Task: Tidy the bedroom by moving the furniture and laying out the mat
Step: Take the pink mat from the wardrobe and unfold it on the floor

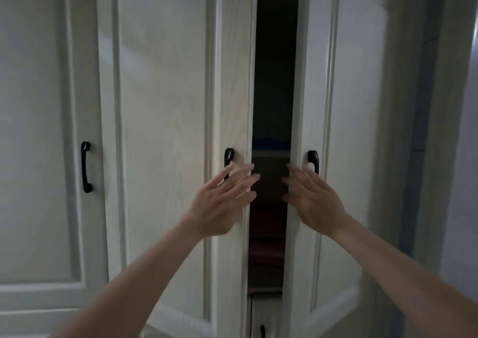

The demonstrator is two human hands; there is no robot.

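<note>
I note left hand (pixel 222 198) and right hand (pixel 314 199) spread flat, gripping nothing; wardrobe doors (pixel 165 105) ajar.

One head-worn view looks forward, close up to white wardrobe doors (pixel 165 131), with both forearms reaching in from the bottom edge toward the dark gap (pixel 274 92) between them

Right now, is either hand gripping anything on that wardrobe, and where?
Nothing is gripped. The left hand and right hand lie open with straight fingers against the two ajar wardrobe doors, beside the black handles.
</note>
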